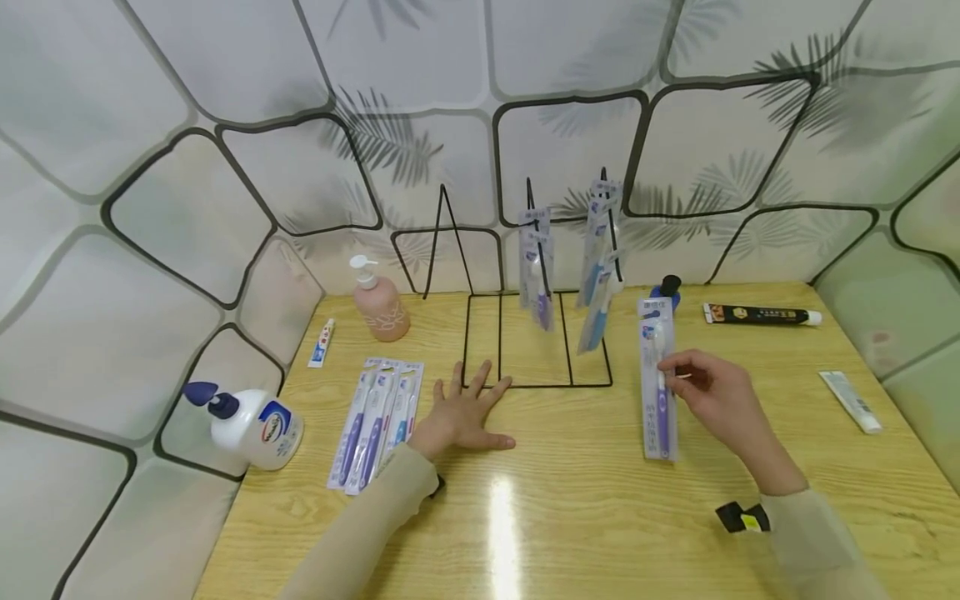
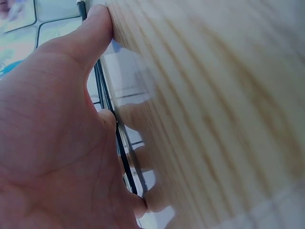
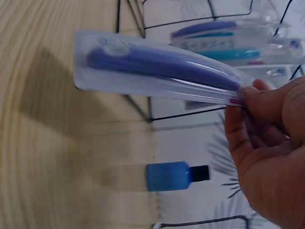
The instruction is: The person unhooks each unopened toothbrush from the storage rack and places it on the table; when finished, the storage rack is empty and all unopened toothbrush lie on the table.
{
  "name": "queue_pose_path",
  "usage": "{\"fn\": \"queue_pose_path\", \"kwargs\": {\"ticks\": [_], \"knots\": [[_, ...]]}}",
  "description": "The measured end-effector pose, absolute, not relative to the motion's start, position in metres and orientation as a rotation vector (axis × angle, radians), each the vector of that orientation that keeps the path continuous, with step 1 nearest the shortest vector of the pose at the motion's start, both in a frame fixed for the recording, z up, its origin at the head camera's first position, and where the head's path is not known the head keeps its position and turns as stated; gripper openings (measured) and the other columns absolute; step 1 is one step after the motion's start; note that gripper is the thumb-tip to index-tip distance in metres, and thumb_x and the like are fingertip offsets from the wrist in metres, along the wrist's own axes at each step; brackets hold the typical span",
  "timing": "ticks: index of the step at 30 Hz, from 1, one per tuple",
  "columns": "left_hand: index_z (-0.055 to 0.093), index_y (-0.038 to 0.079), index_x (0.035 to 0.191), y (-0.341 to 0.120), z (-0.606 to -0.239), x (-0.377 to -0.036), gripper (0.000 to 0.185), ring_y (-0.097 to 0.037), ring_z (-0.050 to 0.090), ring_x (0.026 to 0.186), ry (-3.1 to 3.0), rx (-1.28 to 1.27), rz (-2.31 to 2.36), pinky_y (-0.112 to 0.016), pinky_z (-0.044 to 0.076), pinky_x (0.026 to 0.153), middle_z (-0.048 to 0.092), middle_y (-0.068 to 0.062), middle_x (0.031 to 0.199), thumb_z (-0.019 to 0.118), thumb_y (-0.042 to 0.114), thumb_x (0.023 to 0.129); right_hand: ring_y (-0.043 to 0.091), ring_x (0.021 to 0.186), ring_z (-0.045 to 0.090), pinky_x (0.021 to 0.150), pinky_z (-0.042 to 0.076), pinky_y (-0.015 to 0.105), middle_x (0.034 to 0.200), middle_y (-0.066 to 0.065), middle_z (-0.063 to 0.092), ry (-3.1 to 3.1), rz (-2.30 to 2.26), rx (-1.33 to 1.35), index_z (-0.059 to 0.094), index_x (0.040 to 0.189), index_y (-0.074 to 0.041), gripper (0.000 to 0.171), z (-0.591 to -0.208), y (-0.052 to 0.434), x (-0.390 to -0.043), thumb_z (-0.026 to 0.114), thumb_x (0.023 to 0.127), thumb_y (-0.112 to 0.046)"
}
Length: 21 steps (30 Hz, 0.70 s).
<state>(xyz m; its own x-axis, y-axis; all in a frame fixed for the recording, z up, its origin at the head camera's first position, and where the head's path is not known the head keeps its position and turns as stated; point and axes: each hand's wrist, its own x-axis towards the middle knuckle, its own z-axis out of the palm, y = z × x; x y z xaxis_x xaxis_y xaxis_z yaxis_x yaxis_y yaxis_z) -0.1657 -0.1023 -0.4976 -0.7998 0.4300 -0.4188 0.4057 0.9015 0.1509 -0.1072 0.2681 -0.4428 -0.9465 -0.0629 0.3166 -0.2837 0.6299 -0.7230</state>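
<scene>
My right hand [image 1: 716, 404] pinches the edge of a packaged purple toothbrush [image 1: 660, 392] and holds it upright above the table. The right wrist view shows the thumb and fingers on the packet's edge. My left hand [image 1: 465, 417] lies spread on the table, its fingertips at the front bar of a black wire rack [image 1: 540, 386]. On the rack's middle prong hang packaged toothbrushes [image 1: 537, 267], and on its right prong more packaged toothbrushes [image 1: 600, 267]. The left prong [image 1: 441, 242] is bare. Several packaged toothbrushes [image 1: 375, 425] lie beside my left forearm, which partly covers them.
At the left stand a pink pump bottle [image 1: 383, 308] and a tilted white pump bottle [image 1: 262, 429], with a small toothpaste tube [image 1: 322, 343] between. A blue bottle [image 3: 167, 176] stands behind the held packet. To the right lie a black toothpaste tube [image 1: 761, 315] and a white tube [image 1: 850, 401].
</scene>
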Motion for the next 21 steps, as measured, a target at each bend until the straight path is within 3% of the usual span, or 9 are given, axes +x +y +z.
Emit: {"fn": "queue_pose_path", "kwargs": {"ticks": [2,6,14,21], "knots": [[0.003,0.045,0.162,-0.103,-0.498,-0.166,0.104,-0.047,-0.015,0.155,2.613,0.607,0.073,-0.077,0.008,0.117,-0.015,0.002,0.172,0.056,0.084,0.081,0.002,0.076,0.062,0.063,0.052,0.019,0.098,0.014,0.073,-2.723,1.228,0.223,0.073,0.106,-0.006,0.015,-0.450,0.274,-0.114,0.069,0.093,0.002],[0.003,0.045,0.162,-0.104,-0.498,-0.167,0.104,-0.047,-0.015,0.155,2.610,0.608,0.083,-0.077,0.008,0.117,-0.015,0.002,0.172,0.056,0.084,0.081,0.012,0.076,0.063,0.064,0.053,0.024,0.099,0.015,0.072,-2.927,1.282,0.172,0.070,0.111,-0.002,0.016,-0.466,0.283,-0.130,0.063,0.097,-0.001],[0.001,0.045,0.162,-0.104,-0.502,-0.168,0.104,-0.046,-0.017,0.155,2.608,0.616,0.071,-0.077,0.007,0.117,-0.017,0.002,0.172,0.054,0.085,0.081,0.016,0.076,0.055,0.062,0.048,0.025,0.088,0.013,0.068,-3.073,1.339,0.175,0.070,0.105,0.004,0.015,-0.485,0.285,-0.150,0.064,0.091,0.004],[0.002,0.045,0.162,-0.104,-0.502,-0.167,0.104,-0.047,-0.016,0.155,2.612,0.614,0.093,-0.078,0.007,0.117,-0.017,0.002,0.172,0.055,0.084,0.081,0.016,0.075,0.057,0.065,0.047,0.028,0.086,0.011,0.068,-3.187,1.195,0.182,0.069,0.097,0.002,0.008,-0.485,0.286,-0.160,0.066,0.090,0.001]]}}
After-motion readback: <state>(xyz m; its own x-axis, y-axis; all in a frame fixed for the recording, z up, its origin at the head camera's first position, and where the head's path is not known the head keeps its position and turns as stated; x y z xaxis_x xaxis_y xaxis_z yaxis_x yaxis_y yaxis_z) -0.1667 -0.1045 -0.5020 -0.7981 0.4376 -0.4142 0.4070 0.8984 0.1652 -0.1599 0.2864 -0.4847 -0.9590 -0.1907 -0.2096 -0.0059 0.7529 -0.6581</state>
